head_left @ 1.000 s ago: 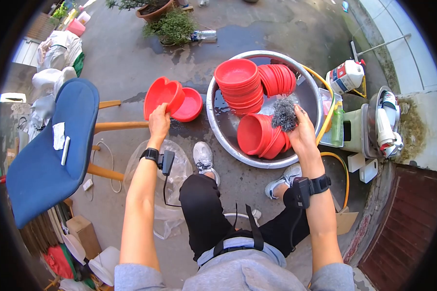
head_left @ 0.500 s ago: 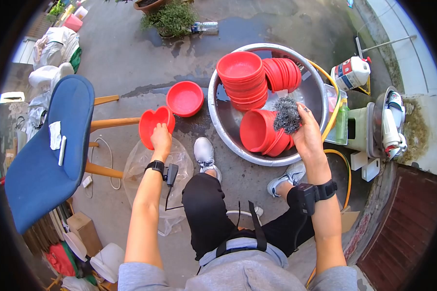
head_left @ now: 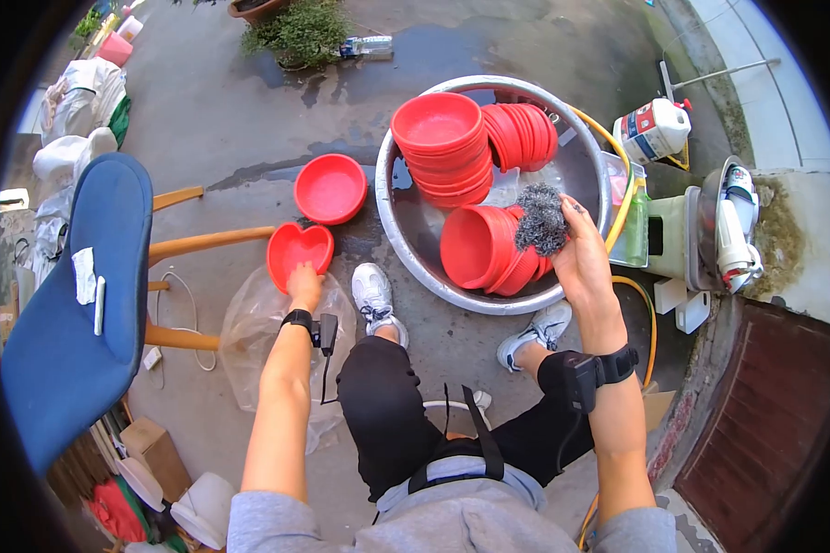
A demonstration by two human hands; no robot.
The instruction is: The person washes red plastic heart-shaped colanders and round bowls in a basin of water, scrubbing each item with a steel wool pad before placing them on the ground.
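My left hand (head_left: 304, 286) is closed on the near rim of a red heart-shaped bowl (head_left: 290, 245), over a clear plastic bag (head_left: 249, 346). Just beyond it a round red bowl (head_left: 330, 189) rests on the ground. My right hand (head_left: 586, 258) grips a grey steel wool scrubber (head_left: 541, 219) above the near right part of a wide metal basin (head_left: 392, 226). Inside the basin stand a tall stack of red bowls (head_left: 441, 138), a tipped stack (head_left: 521, 136) behind it, and more nested red bowls (head_left: 480, 247), partly hidden by the scrubber.
A blue chair (head_left: 83, 304) with wooden legs stands at the left. A yellow hose (head_left: 622, 217) runs along the basin's right side, near a white jug (head_left: 653, 129) and a green bottle (head_left: 634, 226). A potted plant (head_left: 295, 37) and a plastic bottle (head_left: 367, 46) are at the back.
The view has shifted slightly. My left hand has drawn the heart-shaped bowl a little toward me, away from the round bowl. My right hand keeps the scrubber over the basin.
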